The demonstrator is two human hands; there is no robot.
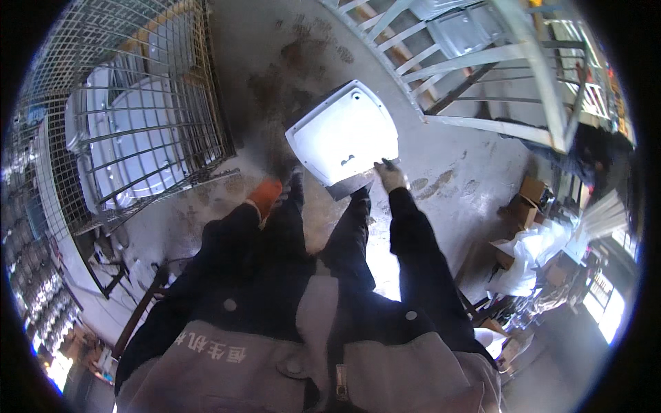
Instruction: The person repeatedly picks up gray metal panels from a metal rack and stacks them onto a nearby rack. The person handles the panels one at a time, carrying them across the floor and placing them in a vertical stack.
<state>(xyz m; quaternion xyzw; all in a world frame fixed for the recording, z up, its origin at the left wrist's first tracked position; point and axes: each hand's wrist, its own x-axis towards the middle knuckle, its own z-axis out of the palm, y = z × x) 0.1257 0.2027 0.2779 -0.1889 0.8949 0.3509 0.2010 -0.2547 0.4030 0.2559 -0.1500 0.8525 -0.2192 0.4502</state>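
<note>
A white, roughly four-sided panel is in front of me, tilted, with small holes near its corners and a dark double opening close to its near edge. A grey strip shows along that near edge. My right hand, in a pale glove with dark fingertips, is closed on the panel's near right corner. Beside my left thigh, apart from the panel, hangs my left hand in an orange glove. Its fingers are partly hidden, and how far they are bent is unclear.
To the left stands a wire mesh cage holding several white panels. A metal frame rack with more panels is at the far right. Cardboard boxes and white plastic wrapping lie on the right. The concrete floor has dark stains.
</note>
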